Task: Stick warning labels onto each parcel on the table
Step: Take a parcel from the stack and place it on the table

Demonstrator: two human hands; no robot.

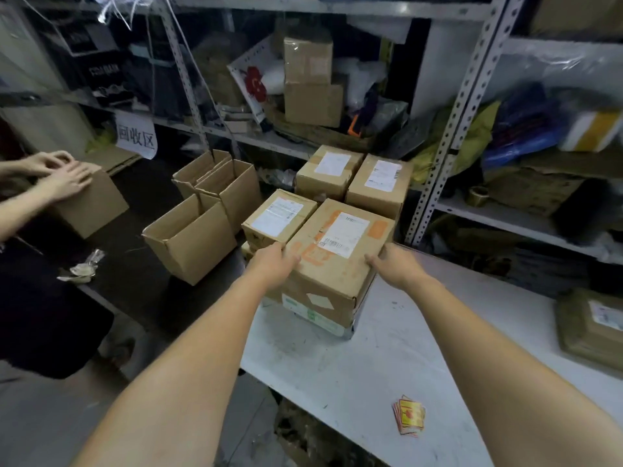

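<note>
A large cardboard parcel (332,264) with a white shipping label and orange marks sits at the far left end of the white table (387,358). My left hand (274,262) presses against its left side and my right hand (396,264) against its right side, fingers mostly straight. Three smaller labelled parcels stand behind it: one at the left (278,219), two at the back (328,171) (379,185). A small stack of red-and-yellow warning labels (408,414) lies on the table near the front edge.
A wrapped brown parcel (590,326) lies at the table's right. Open empty cartons (192,237) stand on a dark table to the left, where another person's hands (57,176) rest on a box. Metal shelving (455,112) packed with goods rises behind.
</note>
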